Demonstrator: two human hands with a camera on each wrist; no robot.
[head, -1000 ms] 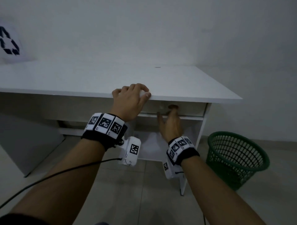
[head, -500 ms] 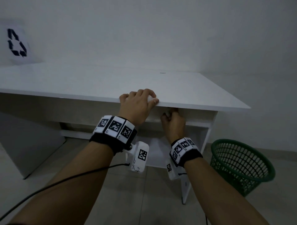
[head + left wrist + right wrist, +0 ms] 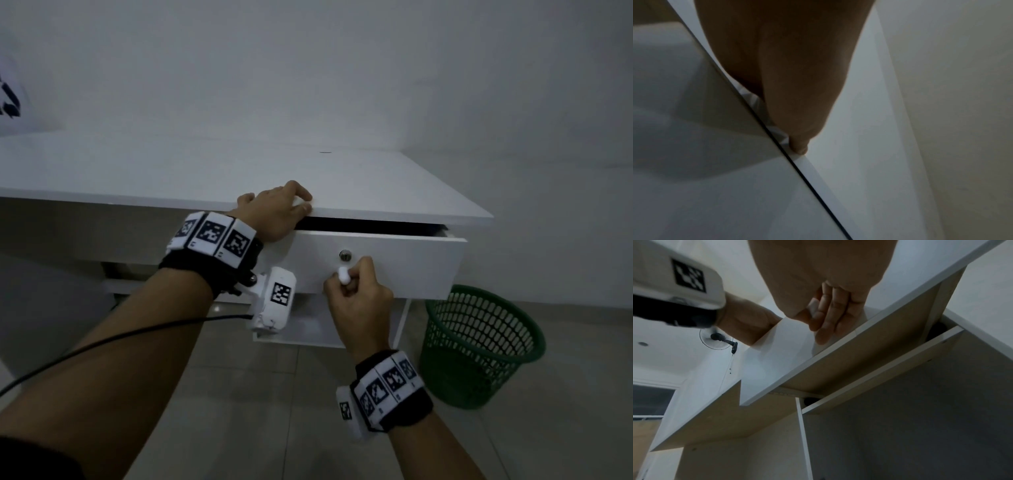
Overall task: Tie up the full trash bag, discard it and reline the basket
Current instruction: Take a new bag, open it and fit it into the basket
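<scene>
While your left hand [image 3: 274, 214] clasps the front edge of the white desk [image 3: 171, 171] at frame centre, your right hand [image 3: 359, 301] is closed around the white knob [image 3: 343, 275] of the drawer [image 3: 411, 263], which stands partly open. Green basket [image 3: 479, 346]: lower right of frame, on the floor beside the desk.

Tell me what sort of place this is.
Probably an office or study room: a white desk with a locking drawer, a green mesh basket on the tiled floor, and a recycling sign.
</scene>
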